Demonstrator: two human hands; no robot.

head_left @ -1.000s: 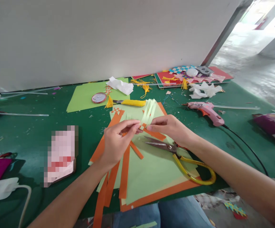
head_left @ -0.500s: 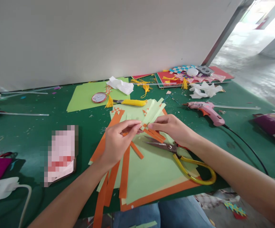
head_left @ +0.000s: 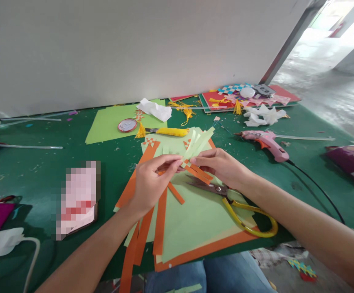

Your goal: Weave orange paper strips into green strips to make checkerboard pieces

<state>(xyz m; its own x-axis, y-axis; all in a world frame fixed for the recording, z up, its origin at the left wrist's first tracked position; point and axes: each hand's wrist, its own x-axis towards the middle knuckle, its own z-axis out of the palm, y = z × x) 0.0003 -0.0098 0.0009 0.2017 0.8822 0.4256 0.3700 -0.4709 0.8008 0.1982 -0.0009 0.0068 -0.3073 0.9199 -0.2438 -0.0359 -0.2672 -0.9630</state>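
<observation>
Between my two hands is a small weave of pale green and orange paper strips (head_left: 197,145). My left hand (head_left: 157,179) pinches its left edge with thumb and forefinger. The fingertips of my right hand (head_left: 222,165) grip the right side. Green ends fan upward from the weave, and orange ends point down to the right. Below lie pale green paper sheets (head_left: 192,224) over orange ones, with loose orange strips (head_left: 144,236) at their left. Scissors with yellow handles (head_left: 244,221) rest on the sheets, blades partly apart, beneath my right forearm.
A yellow cutter (head_left: 172,132) lies beyond the hands, near a round tin lid (head_left: 127,125) and crumpled tissue (head_left: 155,110). To the right are a pink glue gun (head_left: 265,142) with its cord and a purple power strip (head_left: 350,160). A phone (head_left: 79,199) lies left.
The green strip ends have fanned out and shifted slightly to the right above the weave. Both hands keep nearly the same place and grip.
</observation>
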